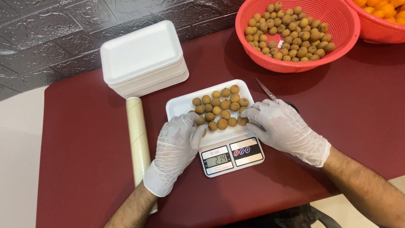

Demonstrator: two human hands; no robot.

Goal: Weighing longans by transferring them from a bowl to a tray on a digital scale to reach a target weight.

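A white foam tray filled with several small brown round fruits rests on a white digital kitchen scale in the middle of the dark red table. My left hand, in a thin white glove, lies against the tray's near left edge, fingertips touching the fruits there. My right hand, gloved too, lies along the tray's right side with fingers touching the fruits at its near right corner. Neither hand has lifted anything.
A stack of white foam trays stands at the back left, a roll of cling film beside it. A red basket of the same brown fruits sits at the back right, scissors before it. Another red basket holds orange fruits.
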